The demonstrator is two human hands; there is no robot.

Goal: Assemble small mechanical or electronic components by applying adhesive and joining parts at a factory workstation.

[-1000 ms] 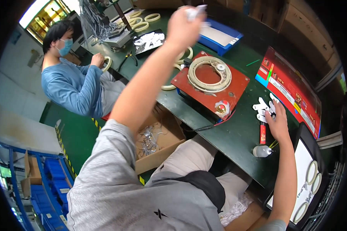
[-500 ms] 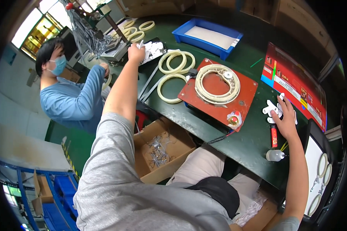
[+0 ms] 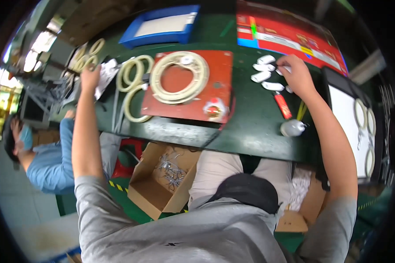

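Our left hand (image 3: pixel 90 75) rests on a white sheet (image 3: pixel 104 76) at the bench's (image 3: pixel 250 127) left end; its grip we cannot tell. Our right hand (image 3: pixel 296 73) pinches among small white pieces (image 3: pixel 263 72) near the far edge.

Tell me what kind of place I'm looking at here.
Probably a factory assembly bench. On the green worktable, cream rings lie beside a red fixture plate carrying a larger ring, small white parts sit by the right hand, and a co-worker sits nearby.
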